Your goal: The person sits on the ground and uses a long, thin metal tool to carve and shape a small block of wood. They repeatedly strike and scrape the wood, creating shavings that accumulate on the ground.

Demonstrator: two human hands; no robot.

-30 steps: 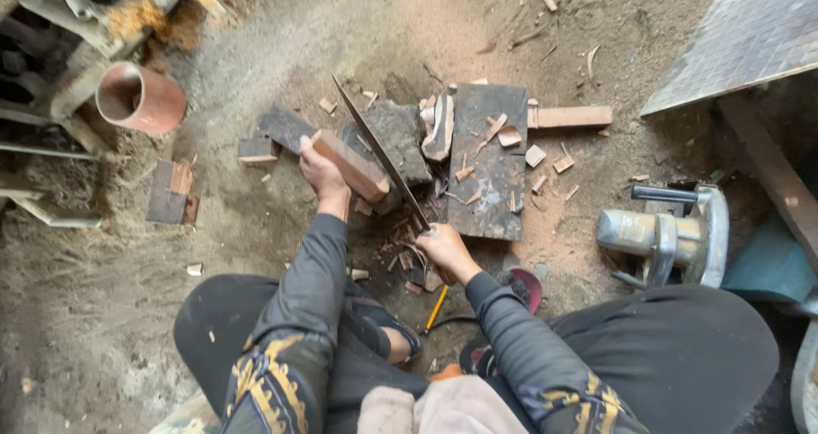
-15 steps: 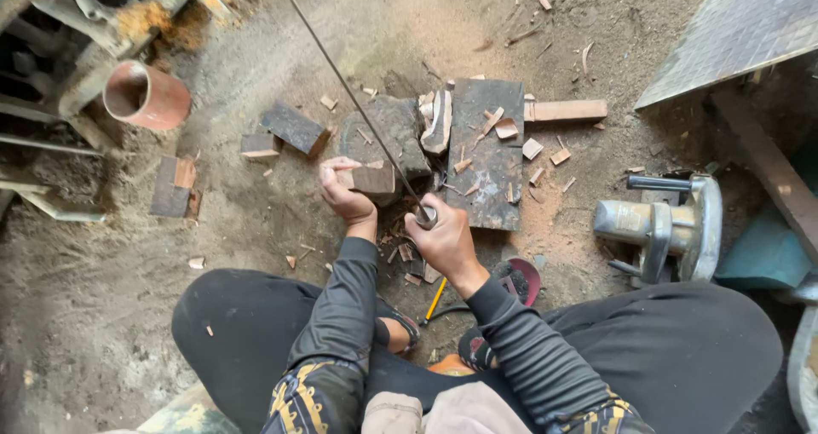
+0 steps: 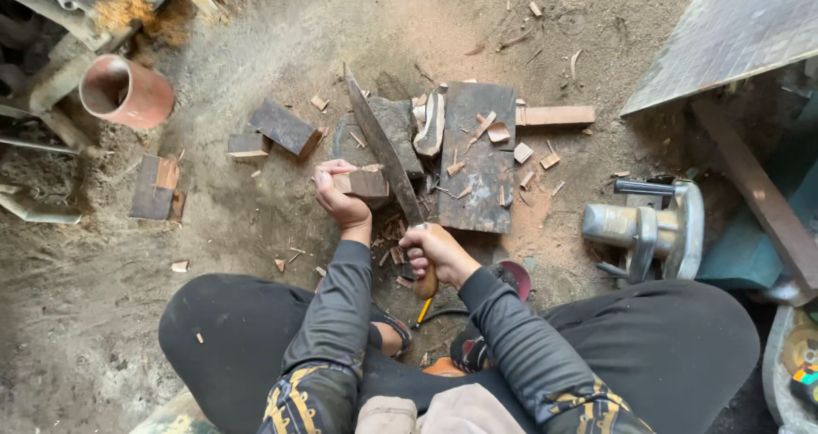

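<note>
The one camera sits on my head and looks almost straight down, so my own knees and dark sleeves fill the bottom edge and the dirt ground runs up to the top. It faces forward and down past my left hand [image 3: 339, 199] and right hand [image 3: 434, 251], which sit just below the middle of the view, fairly near the lens. Farther out, toward the top left, it takes in a rusty pipe [image 3: 125, 91]; at the right edge, a circular saw [image 3: 649, 229]. There is no second view to share anything with.
</note>
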